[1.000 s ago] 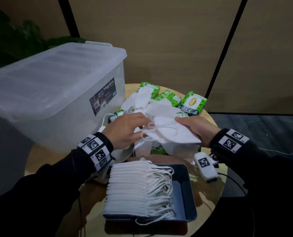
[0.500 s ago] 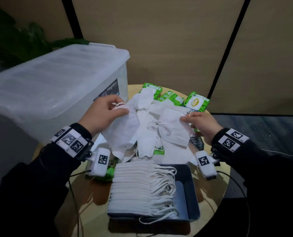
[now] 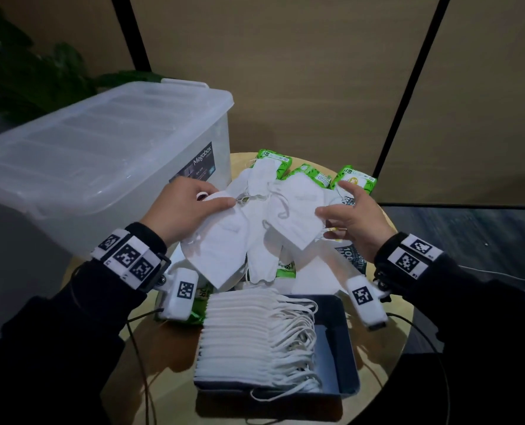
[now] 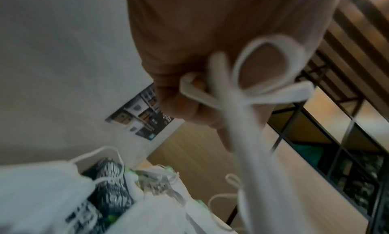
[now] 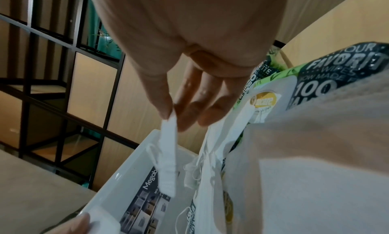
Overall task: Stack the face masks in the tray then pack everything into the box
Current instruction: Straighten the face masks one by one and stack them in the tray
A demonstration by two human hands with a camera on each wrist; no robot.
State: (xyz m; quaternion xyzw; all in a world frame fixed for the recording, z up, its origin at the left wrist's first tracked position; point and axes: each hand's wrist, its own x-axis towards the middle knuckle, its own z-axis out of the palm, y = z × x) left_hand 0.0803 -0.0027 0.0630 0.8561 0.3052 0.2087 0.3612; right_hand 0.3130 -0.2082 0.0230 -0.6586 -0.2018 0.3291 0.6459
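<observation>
One white face mask [image 3: 221, 253] is gripped by the left hand [image 3: 181, 210], its ear loop caught under the curled fingers [image 4: 181, 104]. A second mask [image 3: 298, 210] is pinched at its edge by the right hand [image 3: 353, 222]; the hands are held apart above the loose pile at the bench's far edge. The stacked masks [image 3: 249, 335] lie in the dark tray [image 3: 335, 342] at the near edge. The lidded box [image 3: 101, 157] stands at the left edge.

Both arms in black sleeves [image 3: 71, 332]. White wristbands [image 3: 126, 256] carry black square fiducial tags — three left, two right. White camera pods [image 3: 180, 294] hang under each wrist, one tag apiece — thin black cables [image 3: 138, 348] trailing.
</observation>
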